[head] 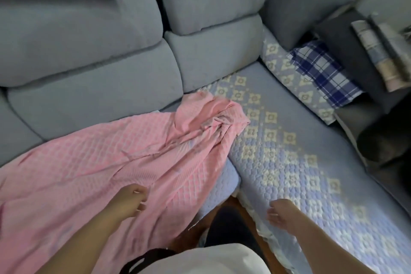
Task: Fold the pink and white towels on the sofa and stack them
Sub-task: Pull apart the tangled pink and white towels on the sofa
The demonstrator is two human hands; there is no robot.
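On the sofa point(93, 95), the pink towel point(93, 162) runs lower-left to upper-right; left hand point(131, 200) and right hand point(281, 213) hang loose-fingered.

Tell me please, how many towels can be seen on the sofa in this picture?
1. Only the pink towel is visible, spread unfolded over the left sofa seat under the left hand. No white towel shows; it may lie outside the view.
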